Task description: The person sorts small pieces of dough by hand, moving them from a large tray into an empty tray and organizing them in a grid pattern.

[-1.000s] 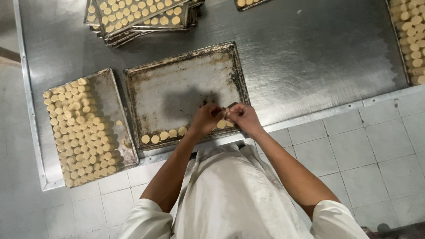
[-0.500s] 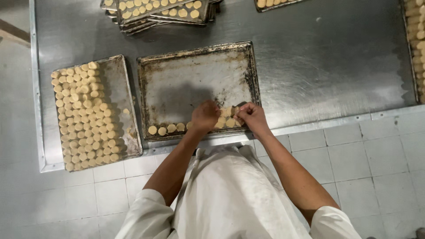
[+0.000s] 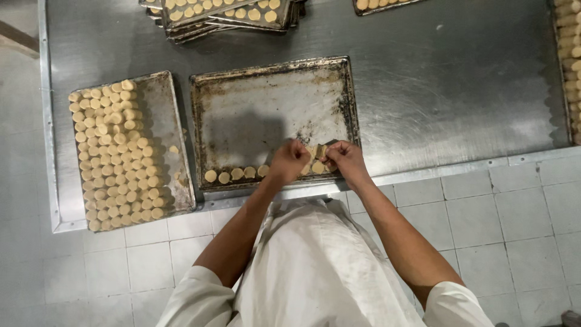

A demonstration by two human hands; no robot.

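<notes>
Head view, looking down: left hand (image 3: 289, 160) and right hand (image 3: 342, 158) close together over near edge of baking tray (image 3: 272, 79) on steel counter (image 3: 448, 85), fingers curled around small stack of dough rounds (image 3: 318, 151); grip itself hard to make out. Row of rounds (image 3: 233, 174) just left of left hand. Full tray (image 3: 118, 154) further left; stacked trays (image 3: 224, 12) beyond. Risk, as a judgement: soft rounds squashed or toppled by tight pinch. No packages, labels or signs visible.
</notes>
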